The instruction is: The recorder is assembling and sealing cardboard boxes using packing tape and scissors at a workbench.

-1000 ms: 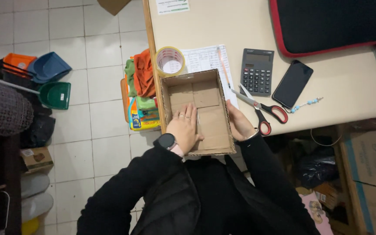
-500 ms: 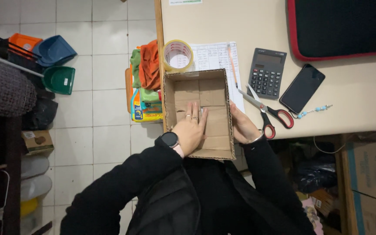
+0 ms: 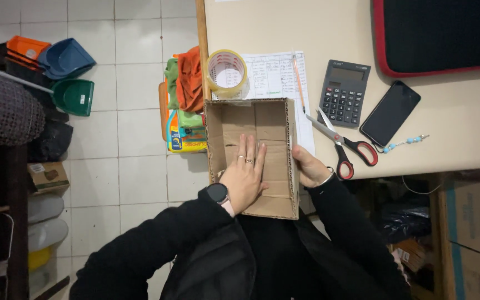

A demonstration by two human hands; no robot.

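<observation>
An open brown cardboard box (image 3: 270, 118) rests at the near edge of the beige table (image 3: 318, 28), partly overhanging it. My left hand (image 3: 245, 176) lies flat inside the box, fingers together, pressing on the bottom flaps; a dark watch sits on that wrist. My right hand (image 3: 308, 168) grips the box's right wall from outside. A roll of clear packing tape (image 3: 226, 72) stands just beyond the box's far left corner.
Red-handled scissors (image 3: 344, 145), a pencil (image 3: 298, 80), a printed sheet (image 3: 273, 75), a grey calculator (image 3: 344, 92), a black phone (image 3: 390, 113) and a dark red-edged case (image 3: 440, 33) lie on the table. Folded cloths (image 3: 184, 83) and dustpans (image 3: 65, 58) are on the tiled floor at left.
My left hand has slid further forward and flatter across the box floor. The right hand still holds the right wall. The view has shifted slightly.
</observation>
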